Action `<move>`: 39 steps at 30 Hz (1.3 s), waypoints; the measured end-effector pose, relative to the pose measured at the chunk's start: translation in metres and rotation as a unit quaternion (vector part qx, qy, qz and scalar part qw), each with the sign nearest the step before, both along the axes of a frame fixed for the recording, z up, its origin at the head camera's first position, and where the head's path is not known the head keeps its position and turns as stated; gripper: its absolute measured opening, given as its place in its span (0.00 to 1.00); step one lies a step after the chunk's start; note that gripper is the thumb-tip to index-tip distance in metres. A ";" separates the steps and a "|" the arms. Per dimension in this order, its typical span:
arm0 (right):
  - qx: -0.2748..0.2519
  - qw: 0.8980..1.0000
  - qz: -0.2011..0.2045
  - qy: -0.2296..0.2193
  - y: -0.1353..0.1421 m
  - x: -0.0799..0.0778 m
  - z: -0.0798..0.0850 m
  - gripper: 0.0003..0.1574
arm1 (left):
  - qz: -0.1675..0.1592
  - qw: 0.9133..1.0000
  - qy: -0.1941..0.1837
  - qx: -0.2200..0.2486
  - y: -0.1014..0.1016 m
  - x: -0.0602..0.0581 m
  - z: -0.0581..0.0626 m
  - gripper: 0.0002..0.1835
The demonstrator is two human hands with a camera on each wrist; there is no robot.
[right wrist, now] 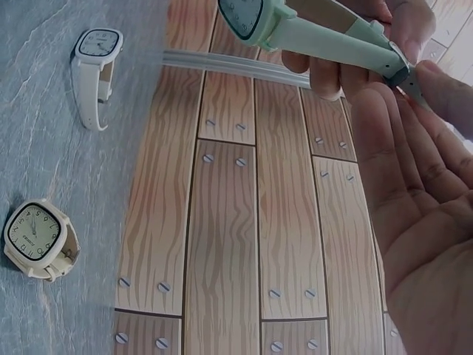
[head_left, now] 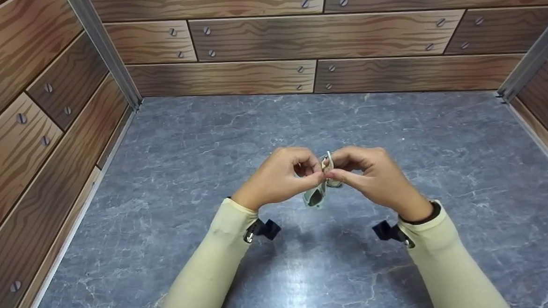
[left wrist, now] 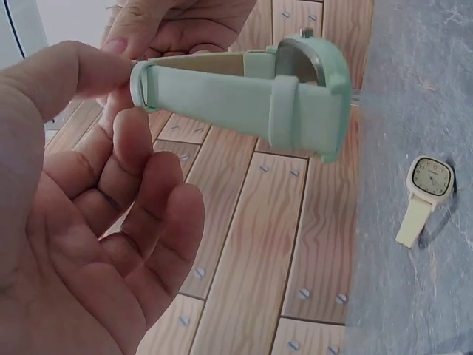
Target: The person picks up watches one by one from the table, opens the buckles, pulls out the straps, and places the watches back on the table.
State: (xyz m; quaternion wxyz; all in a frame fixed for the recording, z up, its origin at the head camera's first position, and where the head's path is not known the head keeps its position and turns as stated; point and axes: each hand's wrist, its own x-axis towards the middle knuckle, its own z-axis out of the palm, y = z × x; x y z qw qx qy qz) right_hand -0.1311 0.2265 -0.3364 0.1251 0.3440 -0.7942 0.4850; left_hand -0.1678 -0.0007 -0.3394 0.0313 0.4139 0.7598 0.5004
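A mint green wristwatch (head_left: 315, 198) hangs in the air between both hands, its strap bent into a loop. My left hand (head_left: 280, 177) pinches the strap end between thumb and forefinger; in the left wrist view its other fingers are loosely curled below the watch (left wrist: 211, 96). My right hand (head_left: 373, 172) pinches the strap near the buckle (right wrist: 399, 76) with thumb and fingers. The fingertips of the two hands meet at this spot. In the right wrist view, the watch case (right wrist: 247, 18) is cut off by the top edge. Whether the strap is fastened cannot be told.
A cream watch (right wrist: 33, 233) and a white watch (right wrist: 98, 46) lie on the grey marbled table (head_left: 207, 124). The left wrist view also shows a pale watch (left wrist: 431, 177) on the table. Wood-patterned walls (head_left: 249, 40) enclose the back and sides.
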 end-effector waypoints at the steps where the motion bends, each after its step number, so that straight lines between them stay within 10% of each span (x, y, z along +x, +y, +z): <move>1: 0.000 1.000 -0.001 0.000 0.000 0.000 0.000 0.11 | 0.005 1.000 0.003 0.001 0.001 0.000 0.000 0.05; 10: -0.020 0.999 -0.023 0.018 0.000 -0.003 0.000 0.11 | 0.068 0.997 0.045 0.009 0.009 0.003 -0.002 0.04; 22: -0.030 0.997 -0.070 0.016 0.002 -0.002 0.001 0.09 | 0.037 0.999 -0.017 -0.009 0.004 0.005 0.002 0.08; 39: -0.002 0.996 -0.082 0.017 0.005 -0.002 0.002 0.07 | 0.048 0.997 0.031 -0.044 0.004 0.004 0.001 0.08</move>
